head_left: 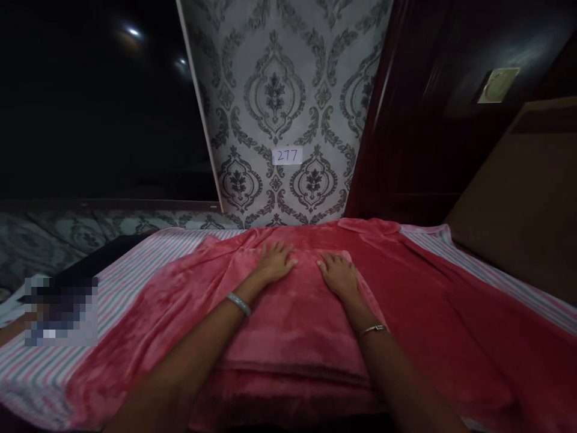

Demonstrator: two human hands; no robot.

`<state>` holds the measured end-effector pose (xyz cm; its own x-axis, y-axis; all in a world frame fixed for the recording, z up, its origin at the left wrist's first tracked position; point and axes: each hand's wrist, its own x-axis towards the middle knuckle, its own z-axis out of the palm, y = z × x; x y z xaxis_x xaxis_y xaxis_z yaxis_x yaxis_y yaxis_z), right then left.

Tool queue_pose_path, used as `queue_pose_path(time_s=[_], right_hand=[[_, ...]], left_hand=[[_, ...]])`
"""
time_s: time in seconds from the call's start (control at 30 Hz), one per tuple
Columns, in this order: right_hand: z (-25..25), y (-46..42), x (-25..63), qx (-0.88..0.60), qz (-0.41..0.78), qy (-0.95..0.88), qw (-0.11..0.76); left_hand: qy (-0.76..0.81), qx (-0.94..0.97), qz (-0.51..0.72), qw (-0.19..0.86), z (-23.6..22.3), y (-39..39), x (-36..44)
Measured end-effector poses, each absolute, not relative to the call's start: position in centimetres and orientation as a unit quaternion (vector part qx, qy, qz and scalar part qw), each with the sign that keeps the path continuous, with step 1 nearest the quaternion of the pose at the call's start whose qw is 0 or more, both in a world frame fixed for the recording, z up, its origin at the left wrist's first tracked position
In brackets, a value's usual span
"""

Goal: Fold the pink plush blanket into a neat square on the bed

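A plush red-pink blanket [297, 325] lies spread before me, with a folded layer in its middle. My left hand [276, 263] rests flat on the far left part of that layer, fingers spread. On the far right part lies my right hand [339, 273], palm down and fingers extended. Both hands touch the fabric without gripping it. A wide bracelet [238, 304] circles the left wrist and a thin one [373, 329] the right. Toward the right, the blanket's darker red part stretches out smooth; on the left it is wrinkled.
Beneath the blanket is a striped sheet [148, 273]. A patterned wall with a paper label [287, 156] reading 277 stands behind. A large dark screen [103, 102] is at left, a brown box [523, 198] at right. Part of another person's arm [15, 329] shows at the left edge.
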<state>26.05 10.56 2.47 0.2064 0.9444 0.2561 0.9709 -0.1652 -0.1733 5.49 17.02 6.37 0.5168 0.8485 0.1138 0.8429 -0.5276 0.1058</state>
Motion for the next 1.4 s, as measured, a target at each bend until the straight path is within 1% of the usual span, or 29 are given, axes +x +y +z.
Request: queue_pose_path(time_s=[0.17, 0.3, 0.37, 0.43, 0.5, 0.57, 0.63, 0.73, 1.0, 1.17, 1.27, 1.4], right_hand=[[2.2, 10.8, 26.3, -0.761, -0.044, -0.629, 0.151], [2.2, 10.8, 26.4, -0.762, -0.045, -0.625, 0.163], [2.4, 10.6, 26.1, -0.76, -0.078, -0.615, 0.193], [2.7, 10.4, 25.5, -0.725, -0.116, -0.644, 0.215], [2.8, 10.2, 24.9, -0.665, -0.115, -0.71, 0.199], [2.7, 10.1, 24.3, -0.629, -0.072, -0.757, 0.16], [2.4, 10.2, 23.9, -0.635, -0.034, -0.76, 0.134], [2.0, 10.5, 23.9, -0.646, -0.019, -0.754, 0.116], [2.0, 10.5, 24.1, -0.64, -0.027, -0.76, 0.112], [2.0, 10.3, 23.9, -0.638, -0.05, -0.76, 0.116], [2.5, 10.2, 24.2, -0.641, -0.057, -0.757, 0.113], [2.9, 9.2, 26.3, -0.681, -0.06, -0.725, 0.085]], left_hand=[[0.451, 0.888, 0.09, 0.019, 3.7, 16.2, 6.4], [0.448, 0.888, 0.097, 0.012, 3.0, 16.3, 6.2], [0.448, 0.888, 0.105, 0.005, 3.0, 16.4, 6.2], [0.444, 0.888, 0.118, -0.002, 3.0, 16.3, 6.2], [0.44, 0.889, 0.129, -0.006, 2.9, 16.2, 6.2], [0.441, 0.888, 0.129, -0.007, 3.0, 16.0, 6.2], [0.448, 0.886, 0.118, -0.004, 3.0, 15.9, 6.3], [0.447, 0.888, 0.105, -0.002, 3.1, 15.9, 6.4], [0.444, 0.89, 0.104, 0.0, 3.3, 15.5, 6.4], [0.445, 0.89, 0.092, 0.027, 4.2, 16.0, 5.9], [0.461, 0.882, 0.083, 0.038, 5.0, 16.7, 4.0], [0.495, 0.865, 0.079, 0.028, 5.5, 17.1, -0.8]])
